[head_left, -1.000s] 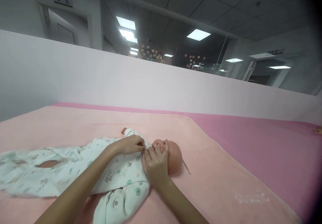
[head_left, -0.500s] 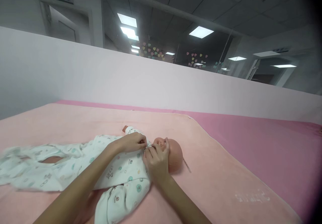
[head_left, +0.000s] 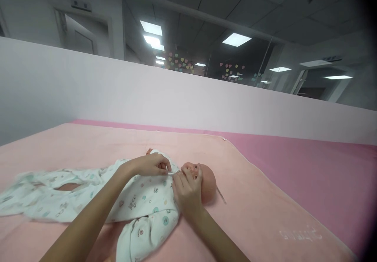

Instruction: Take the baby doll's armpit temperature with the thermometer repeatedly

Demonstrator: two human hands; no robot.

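Observation:
A baby doll (head_left: 208,181) lies on its back, its head to the right. It wears a white baby romper (head_left: 147,199) with small green and brown prints. At the neckline, my left hand (head_left: 153,164) pinches a thin white edge or tie of the romper between thumb and fingers. My right hand (head_left: 188,193) bends over the doll's neck and chin, its fingertips closed on the collar and one finger lying along the doll's face. The fingers of my right hand hide most of the collar. One sleeve of the romper points toward me; its cuff is out of view.
A peach blanket (head_left: 250,215) lies under the doll, over a pink mat (head_left: 309,160). Behind them runs a low white wall (head_left: 176,101). A thin strip (head_left: 221,195) lies beside the doll's head. Above the wall is a window with heart stickers (head_left: 179,62).
My left hand has loosened its curl and a little white edge now shows between the two hands. The view has shifted slightly; my right hand stays at the collar.

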